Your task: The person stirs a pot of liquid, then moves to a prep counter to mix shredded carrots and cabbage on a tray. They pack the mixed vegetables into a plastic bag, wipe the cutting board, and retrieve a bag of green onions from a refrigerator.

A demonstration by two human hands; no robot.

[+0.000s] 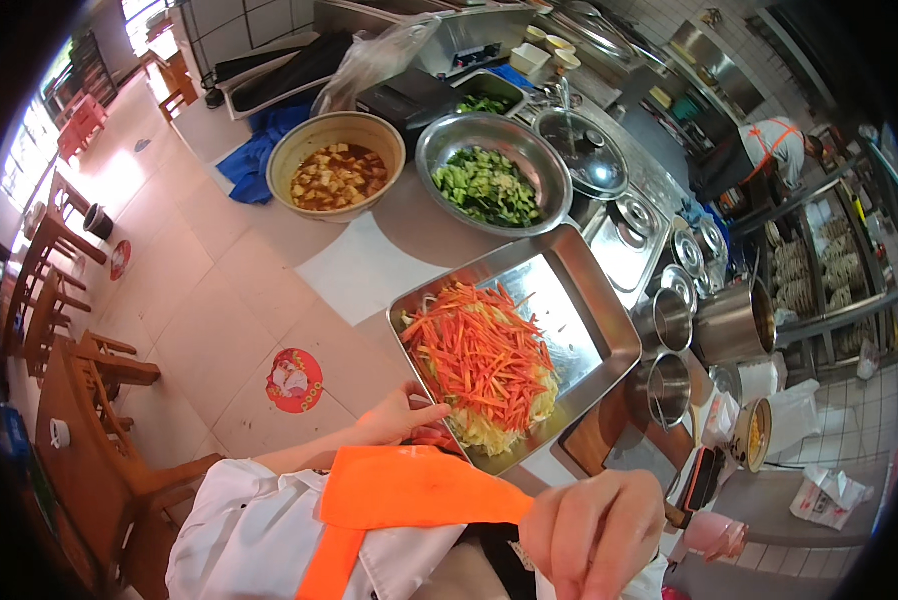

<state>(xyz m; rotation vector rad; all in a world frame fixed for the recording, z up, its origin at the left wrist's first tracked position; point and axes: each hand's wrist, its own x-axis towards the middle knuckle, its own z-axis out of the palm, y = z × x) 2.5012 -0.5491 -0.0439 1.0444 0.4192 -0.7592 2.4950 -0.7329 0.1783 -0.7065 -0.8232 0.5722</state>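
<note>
My left hand grips the near left edge of a rectangular stainless steel tray, thumb over the rim. A heap of carrot strips lies in the tray on pale yellow shreds; the tray's far right part shows bare metal. My right hand is raised close to the camera, fingers curled and pointing down. It meets the end of the orange cloth on my chest; whether it holds the cloth is hidden. Past the tray stand a steel bowl of chopped green vegetables and a bowl of cubed tofu in sauce.
Right of the tray are a wooden cutting board with a cleaver, steel pots and lids. A glass lid lies farther back. A co-worker bends over at the far right. Wooden furniture stands left.
</note>
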